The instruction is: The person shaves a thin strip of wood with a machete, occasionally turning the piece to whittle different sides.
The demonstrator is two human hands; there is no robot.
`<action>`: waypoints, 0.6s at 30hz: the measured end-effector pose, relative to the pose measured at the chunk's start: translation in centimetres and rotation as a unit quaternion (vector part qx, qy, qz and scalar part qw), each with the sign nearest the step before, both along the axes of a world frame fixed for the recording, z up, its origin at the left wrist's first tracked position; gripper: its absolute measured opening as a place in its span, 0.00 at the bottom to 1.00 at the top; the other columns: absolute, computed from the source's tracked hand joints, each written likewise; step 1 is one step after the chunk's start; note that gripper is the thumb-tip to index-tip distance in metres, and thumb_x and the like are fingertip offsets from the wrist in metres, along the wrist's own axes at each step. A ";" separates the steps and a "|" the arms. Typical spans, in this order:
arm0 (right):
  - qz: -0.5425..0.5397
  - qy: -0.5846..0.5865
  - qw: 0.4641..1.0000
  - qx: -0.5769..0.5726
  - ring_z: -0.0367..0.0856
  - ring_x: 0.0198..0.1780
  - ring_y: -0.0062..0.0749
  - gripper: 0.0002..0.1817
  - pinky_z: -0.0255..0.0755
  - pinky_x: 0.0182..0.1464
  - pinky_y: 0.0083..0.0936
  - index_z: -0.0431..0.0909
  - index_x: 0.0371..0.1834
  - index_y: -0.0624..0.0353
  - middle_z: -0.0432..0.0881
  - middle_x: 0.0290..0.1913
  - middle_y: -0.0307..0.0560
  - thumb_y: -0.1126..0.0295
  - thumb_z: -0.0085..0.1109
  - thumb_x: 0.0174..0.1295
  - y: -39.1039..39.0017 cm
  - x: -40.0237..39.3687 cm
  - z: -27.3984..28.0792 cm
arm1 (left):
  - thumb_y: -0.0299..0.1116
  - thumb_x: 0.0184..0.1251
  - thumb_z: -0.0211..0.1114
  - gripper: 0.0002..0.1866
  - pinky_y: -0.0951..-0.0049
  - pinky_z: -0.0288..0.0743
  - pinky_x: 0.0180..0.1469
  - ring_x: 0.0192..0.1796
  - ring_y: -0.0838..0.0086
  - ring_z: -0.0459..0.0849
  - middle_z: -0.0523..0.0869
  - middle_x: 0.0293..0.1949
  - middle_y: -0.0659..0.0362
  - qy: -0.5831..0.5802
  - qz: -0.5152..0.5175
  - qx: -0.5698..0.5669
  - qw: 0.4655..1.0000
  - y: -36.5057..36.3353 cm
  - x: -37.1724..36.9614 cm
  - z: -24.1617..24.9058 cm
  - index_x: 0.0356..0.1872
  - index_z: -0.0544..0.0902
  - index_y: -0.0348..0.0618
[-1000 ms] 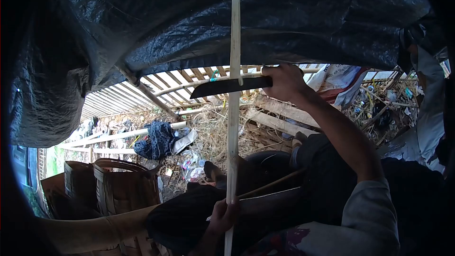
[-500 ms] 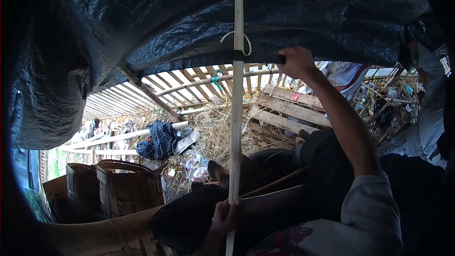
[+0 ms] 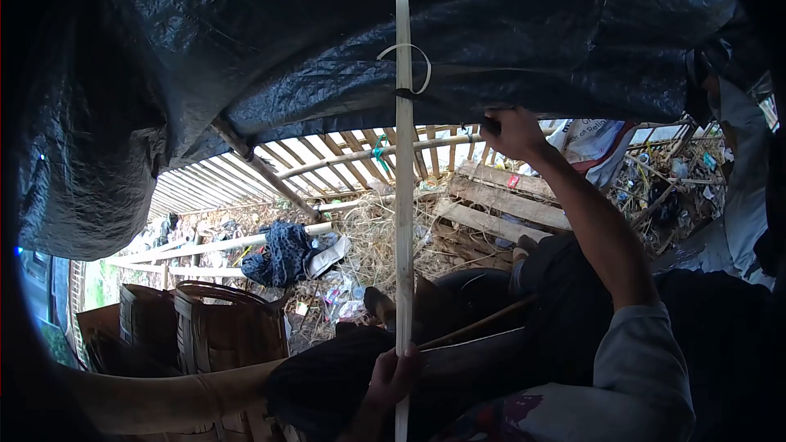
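A long pale bamboo strip (image 3: 404, 196) stands upright in front of me. Near its lower end, the fingers of my left hand (image 3: 393, 376) are closed around it. My right hand (image 3: 517, 133), to the right of the strip's upper part, grips the dark handle of a knife (image 3: 491, 124). Its blade is hard to make out against the black sheeting, but a dark edge crosses the strip. At that place a thin curled shaving (image 3: 427, 69) loops off the strip.
Black plastic sheeting (image 3: 524, 41) hangs across the top. Behind stand a slatted bamboo fence (image 3: 319, 147) and wooden boards (image 3: 508, 196) on littered straw. Woven baskets (image 3: 221, 319) and a thick bamboo pole (image 3: 180, 393) lie at lower left. A dark patterned cloth (image 3: 280, 252) hangs over a pole.
The strip's top end sits slightly lower and further left, and the shaving's curl looks bigger. My right hand has shifted slightly down and right. The whole view has shifted a little.
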State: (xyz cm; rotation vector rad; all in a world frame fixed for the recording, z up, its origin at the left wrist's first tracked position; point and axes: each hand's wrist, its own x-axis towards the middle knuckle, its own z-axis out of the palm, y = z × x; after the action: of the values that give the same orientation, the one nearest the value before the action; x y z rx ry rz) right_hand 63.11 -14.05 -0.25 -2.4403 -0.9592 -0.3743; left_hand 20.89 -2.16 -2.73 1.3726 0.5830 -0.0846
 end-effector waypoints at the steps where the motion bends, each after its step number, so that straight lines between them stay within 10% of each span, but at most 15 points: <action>1: 0.019 0.007 1.000 0.004 0.83 0.38 0.48 0.15 0.77 0.44 0.41 0.83 0.36 0.52 0.83 0.32 0.52 0.56 0.56 0.53 0.1 0.2 -0.2 | 0.46 0.74 0.48 0.20 0.85 0.60 0.19 0.19 0.90 0.69 0.71 0.16 0.70 -0.007 -0.002 0.001 1.000 0.1 0.0 0.3 0.23 0.72 0.44; 7: 0.217 0.230 0.948 0.033 0.63 0.20 0.28 0.15 0.60 0.28 0.30 0.69 0.17 0.63 0.68 0.15 0.46 0.67 0.59 0.54 1.8 0.4 -3.4 | 0.43 0.74 0.49 0.17 0.85 0.60 0.19 0.18 0.90 0.70 0.72 0.16 0.69 -0.010 0.003 -0.008 1.000 0.1 -0.2 0.6 0.28 0.72 0.43; 10: 0.178 0.193 0.965 -0.025 0.80 0.27 0.41 0.12 0.70 0.33 0.36 0.78 0.26 0.58 0.77 0.19 0.54 0.60 0.58 0.50 2.1 -0.9 -3.1 | 0.40 0.73 0.51 0.13 0.85 0.59 0.18 0.18 0.89 0.71 0.72 0.16 0.68 -0.020 0.030 -0.008 0.999 -0.5 -0.7 0.2 0.33 0.71 0.40; 18: 0.051 -0.031 0.997 -0.040 0.82 0.38 0.49 0.15 0.76 0.41 0.43 0.82 0.37 0.49 0.83 0.31 0.52 0.56 0.58 0.48 1.8 -2.0 0.1 | 0.33 0.71 0.52 0.10 0.84 0.57 0.22 0.23 0.90 0.67 0.71 0.21 0.69 -0.026 0.037 0.006 0.999 -1.9 -4.0 -1.9 0.44 0.70 0.36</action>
State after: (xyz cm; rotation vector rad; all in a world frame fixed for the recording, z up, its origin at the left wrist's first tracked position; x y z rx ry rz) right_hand 61.10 -12.23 -0.11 -2.4524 -1.1409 -0.3831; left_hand 16.85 -4.07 -4.64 1.3585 0.5907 0.0147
